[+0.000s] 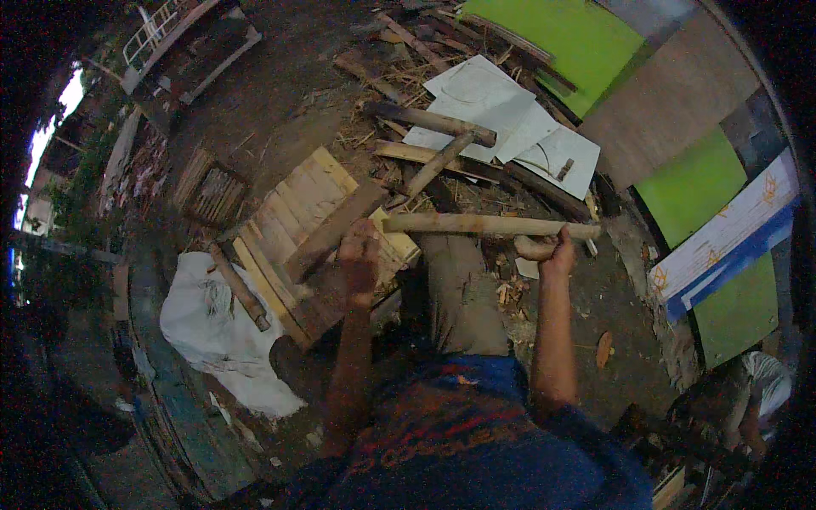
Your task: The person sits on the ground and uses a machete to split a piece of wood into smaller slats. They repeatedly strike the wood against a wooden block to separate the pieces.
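Observation:
A pale, rounded wooden stick (pixel 484 223) lies crosswise in front of me. Near its right end, my right hand (pixel 558 255) is closed round it. Beside those fingers shows a curved, pale piece (pixel 534 248); whether it joins the stick is unclear. My left hand (pixel 359 259), dim and blurred, has curled fingers close to the stick's left end. What they grip cannot be made out. Next to that hand a brown wooden beam (pixel 336 229) slants over a stack of light boards (pixel 297 200).
A white sack (pixel 212 327) carries a short wooden rod (pixel 240 287). Ahead are a dark log (pixel 429 121), white sheets (pixel 484 102) and scrap wood. Green panels (pixel 693 183) line the right side. Another person (pixel 739 399) is at the lower right.

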Tool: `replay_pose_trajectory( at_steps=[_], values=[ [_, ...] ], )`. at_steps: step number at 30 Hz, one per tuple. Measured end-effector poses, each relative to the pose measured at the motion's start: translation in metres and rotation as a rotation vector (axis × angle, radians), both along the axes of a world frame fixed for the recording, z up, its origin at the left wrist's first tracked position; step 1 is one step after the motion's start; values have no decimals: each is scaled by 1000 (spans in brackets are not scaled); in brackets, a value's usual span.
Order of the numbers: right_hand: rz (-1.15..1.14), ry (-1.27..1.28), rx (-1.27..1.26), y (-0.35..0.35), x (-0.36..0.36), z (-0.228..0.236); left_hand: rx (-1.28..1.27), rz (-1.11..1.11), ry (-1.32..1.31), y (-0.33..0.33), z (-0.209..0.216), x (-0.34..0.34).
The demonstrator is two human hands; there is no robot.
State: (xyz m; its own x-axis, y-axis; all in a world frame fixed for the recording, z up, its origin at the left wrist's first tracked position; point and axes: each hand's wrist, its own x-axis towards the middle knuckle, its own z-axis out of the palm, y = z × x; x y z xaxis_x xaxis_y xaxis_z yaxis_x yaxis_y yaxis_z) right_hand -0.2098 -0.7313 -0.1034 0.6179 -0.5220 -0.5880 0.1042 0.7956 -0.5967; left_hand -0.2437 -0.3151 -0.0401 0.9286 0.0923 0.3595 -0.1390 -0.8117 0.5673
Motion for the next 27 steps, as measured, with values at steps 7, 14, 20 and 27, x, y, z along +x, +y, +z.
replay_pose_trajectory(
  at_steps=[7,14,20,27],
  values=[
    [-152,141,-77,-85,-13,-122,220,81,214,-56,36,24],
    [484,1075,-1041,-116,-108,-287,57,-115,-103,-41,-35,35],
    [413,646,-1693,-48,-160,-314,62,8,61,-43,-23,22],
    [587,892,-1494,-56,-153,-306,114,46,116,-46,-31,29]
  ],
)
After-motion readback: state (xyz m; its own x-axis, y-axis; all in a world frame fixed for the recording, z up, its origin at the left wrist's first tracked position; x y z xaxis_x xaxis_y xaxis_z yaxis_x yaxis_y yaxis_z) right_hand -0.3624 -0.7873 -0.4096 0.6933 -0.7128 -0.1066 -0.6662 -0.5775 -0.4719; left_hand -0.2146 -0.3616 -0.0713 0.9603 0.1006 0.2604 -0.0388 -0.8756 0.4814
